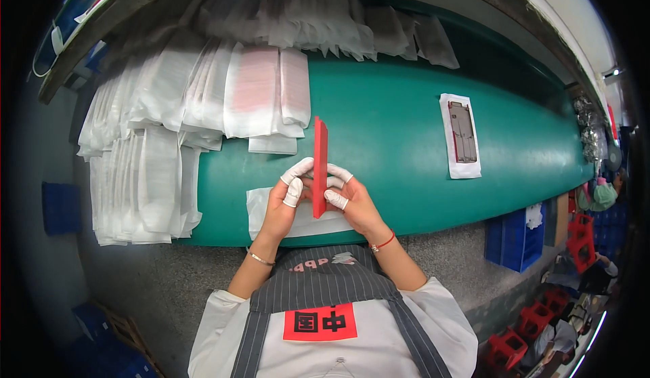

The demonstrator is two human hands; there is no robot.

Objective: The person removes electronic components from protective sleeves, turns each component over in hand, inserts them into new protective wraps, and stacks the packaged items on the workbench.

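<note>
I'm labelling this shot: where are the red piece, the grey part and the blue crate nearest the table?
Red piece (320, 161): head view, middle of its edge.
Grey part (464, 132): head view, middle of its face.
Blue crate (504, 245): head view, outer wall.

Across the front of your white top, a red patch (320, 322) carried two bold black Chinese characters, which stood upside down to the camera: one was 中, and the other seemed to be 国, the pair reading 中国. Above it, your dark striped apron (325, 292) bore pink lettering (311, 265), also turned over; it was perhaps "app", part of a longer word, but the folds left it unclear.
</note>
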